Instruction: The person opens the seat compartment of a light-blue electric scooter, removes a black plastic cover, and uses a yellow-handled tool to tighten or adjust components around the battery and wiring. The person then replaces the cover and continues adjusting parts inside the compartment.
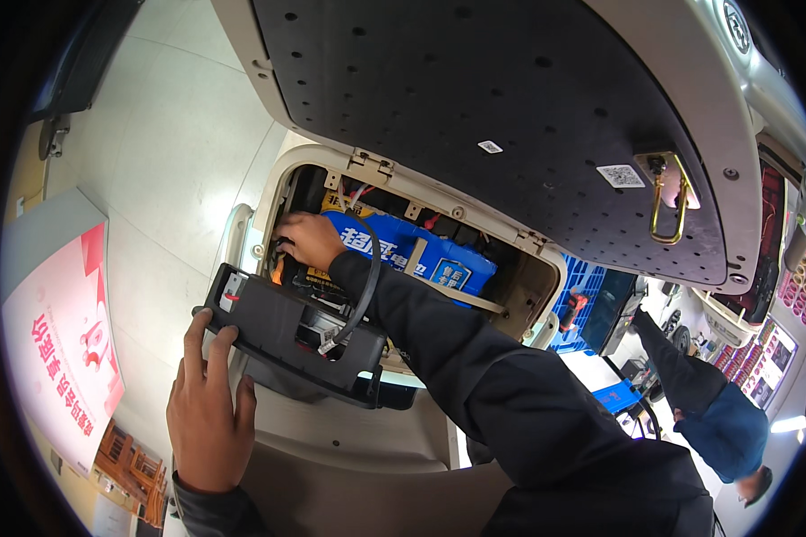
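Observation:
My left hand (208,403) holds the near left edge of a black plastic tray (273,313), fingertips on its rim. The tray sits tilted at the front of an open compartment, and a thick grey cable (372,277) arches over it. My right hand (310,240) reaches inside at the left end, fingers bent and closed around something small and dark that I cannot make out. Beside that hand lies a blue battery pack (403,246) with a pale strap (415,256) across it. Orange wiring (278,270) shows just below my right fingers.
A large black lid (475,98) with a brass-coloured latch loop (667,206) stands raised above the compartment. A pink and white sign board (63,331) is at left. On the right are a blue crate (575,291) and another person (725,425) farther off.

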The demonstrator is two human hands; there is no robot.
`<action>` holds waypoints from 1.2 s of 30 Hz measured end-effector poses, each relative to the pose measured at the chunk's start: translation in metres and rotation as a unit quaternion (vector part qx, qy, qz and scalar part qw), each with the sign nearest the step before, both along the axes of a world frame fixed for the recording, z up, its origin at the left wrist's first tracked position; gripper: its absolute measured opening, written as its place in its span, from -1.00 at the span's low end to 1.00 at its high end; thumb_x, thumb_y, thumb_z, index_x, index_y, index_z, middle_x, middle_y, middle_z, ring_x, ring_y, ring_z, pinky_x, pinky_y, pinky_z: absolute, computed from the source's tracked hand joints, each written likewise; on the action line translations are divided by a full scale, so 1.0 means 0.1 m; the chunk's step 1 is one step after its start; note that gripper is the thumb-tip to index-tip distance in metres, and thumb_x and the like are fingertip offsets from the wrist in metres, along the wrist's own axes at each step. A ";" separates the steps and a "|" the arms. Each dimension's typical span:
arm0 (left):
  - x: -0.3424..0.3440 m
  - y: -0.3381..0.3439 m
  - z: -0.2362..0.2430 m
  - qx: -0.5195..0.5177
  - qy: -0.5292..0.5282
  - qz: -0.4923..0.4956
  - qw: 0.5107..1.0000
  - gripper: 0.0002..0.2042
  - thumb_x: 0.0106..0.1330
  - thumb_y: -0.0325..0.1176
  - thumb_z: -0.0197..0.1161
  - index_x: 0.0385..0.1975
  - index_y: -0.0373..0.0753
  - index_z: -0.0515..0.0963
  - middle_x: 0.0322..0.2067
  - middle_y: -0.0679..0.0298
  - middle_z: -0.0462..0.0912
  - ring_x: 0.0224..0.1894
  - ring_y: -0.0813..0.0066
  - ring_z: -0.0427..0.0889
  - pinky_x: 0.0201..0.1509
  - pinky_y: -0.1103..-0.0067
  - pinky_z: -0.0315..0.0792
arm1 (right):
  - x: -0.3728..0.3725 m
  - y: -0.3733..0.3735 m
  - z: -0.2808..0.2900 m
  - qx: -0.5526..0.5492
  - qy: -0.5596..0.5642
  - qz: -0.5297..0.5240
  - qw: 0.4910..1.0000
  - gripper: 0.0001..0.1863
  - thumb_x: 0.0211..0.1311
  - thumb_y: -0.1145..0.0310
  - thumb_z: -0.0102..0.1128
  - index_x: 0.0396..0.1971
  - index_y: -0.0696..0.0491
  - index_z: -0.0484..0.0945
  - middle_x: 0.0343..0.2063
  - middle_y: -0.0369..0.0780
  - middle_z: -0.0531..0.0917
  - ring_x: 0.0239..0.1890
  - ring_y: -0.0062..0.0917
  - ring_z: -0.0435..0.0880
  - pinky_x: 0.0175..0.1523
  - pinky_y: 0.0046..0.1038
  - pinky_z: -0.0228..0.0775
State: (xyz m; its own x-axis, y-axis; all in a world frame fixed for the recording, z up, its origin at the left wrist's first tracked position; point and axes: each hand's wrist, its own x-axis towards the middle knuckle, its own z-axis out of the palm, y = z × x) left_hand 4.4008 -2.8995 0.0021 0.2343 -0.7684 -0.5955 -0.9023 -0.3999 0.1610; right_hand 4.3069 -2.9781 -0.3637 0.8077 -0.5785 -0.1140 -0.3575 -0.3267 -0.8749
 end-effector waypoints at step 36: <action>-0.03 -0.06 0.04 0.021 0.013 0.024 0.999 -0.43 0.20 -0.61 0.25 0.27 -0.21 0.40 0.45 0.01 0.34 0.14 -0.24 0.65 0.12 0.14 0.60 | -0.27 -0.06 -0.20 0.199 -0.074 -0.005 0.977 -0.54 0.09 0.67 0.10 0.01 0.09 0.70 0.02 -0.08 0.65 0.04 -0.09 0.68 0.12 -0.19 0.56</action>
